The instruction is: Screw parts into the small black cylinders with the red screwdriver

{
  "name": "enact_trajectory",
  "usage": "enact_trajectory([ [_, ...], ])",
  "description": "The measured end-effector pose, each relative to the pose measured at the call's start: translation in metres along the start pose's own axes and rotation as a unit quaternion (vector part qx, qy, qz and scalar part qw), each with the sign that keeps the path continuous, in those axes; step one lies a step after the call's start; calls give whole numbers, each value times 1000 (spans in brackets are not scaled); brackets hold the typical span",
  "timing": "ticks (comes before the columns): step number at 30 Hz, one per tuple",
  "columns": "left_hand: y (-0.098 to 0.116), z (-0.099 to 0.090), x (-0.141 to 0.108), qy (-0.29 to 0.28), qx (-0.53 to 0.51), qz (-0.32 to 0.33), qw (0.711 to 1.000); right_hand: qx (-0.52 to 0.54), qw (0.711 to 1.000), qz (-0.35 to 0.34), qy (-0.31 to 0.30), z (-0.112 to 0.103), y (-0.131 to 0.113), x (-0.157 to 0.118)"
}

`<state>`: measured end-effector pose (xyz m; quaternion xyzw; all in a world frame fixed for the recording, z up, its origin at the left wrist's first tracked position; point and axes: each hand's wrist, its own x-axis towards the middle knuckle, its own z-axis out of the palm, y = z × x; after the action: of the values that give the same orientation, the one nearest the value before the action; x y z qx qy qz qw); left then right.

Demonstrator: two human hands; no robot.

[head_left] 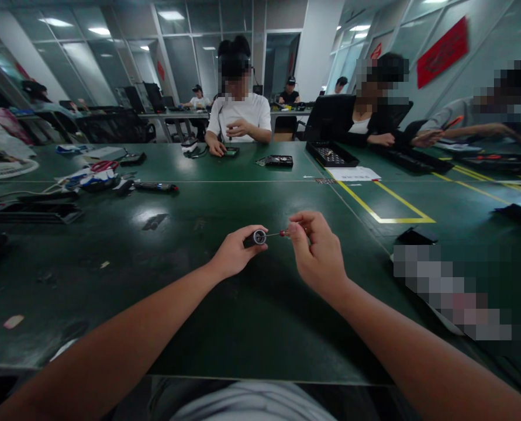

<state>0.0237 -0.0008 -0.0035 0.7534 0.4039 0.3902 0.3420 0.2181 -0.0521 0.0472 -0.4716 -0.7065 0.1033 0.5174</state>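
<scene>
My left hand (236, 251) is closed around a dark cylindrical part (258, 237), whose round end shows a pale ring. Between the thumb and fingers of my right hand (317, 248) is the red handle of a small screwdriver (282, 233). Its thin shaft points left and meets the side of the cylinder, though the exact contact at the tip is too small to make out. Both hands are held over the green table (260, 327), fairly close together.
Tools and cables lie at the left, among them red-handled pliers (104, 166) and a dark pen-like tool (155, 187). A black tray (331, 155) stands at the back right beside white paper (354, 173). Across the table sits a person in white (260, 111). A blurred-out object (453, 292) lies right.
</scene>
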Motion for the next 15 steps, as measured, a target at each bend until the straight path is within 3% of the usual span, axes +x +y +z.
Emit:
enact_trajectory([
  [5, -4, -2, 0, 1, -8, -1, 1000, -26, 998, -50, -27, 0, 1, 0],
  [9, -4, -2, 0, 10, -3, -5, 1000, -33, 998, -15, -51, -1, 0, 0],
  [15, 1, -1, -1, -10, 3, -7, 1000, -42, 998, -35, -23, 0, -3, -1],
])
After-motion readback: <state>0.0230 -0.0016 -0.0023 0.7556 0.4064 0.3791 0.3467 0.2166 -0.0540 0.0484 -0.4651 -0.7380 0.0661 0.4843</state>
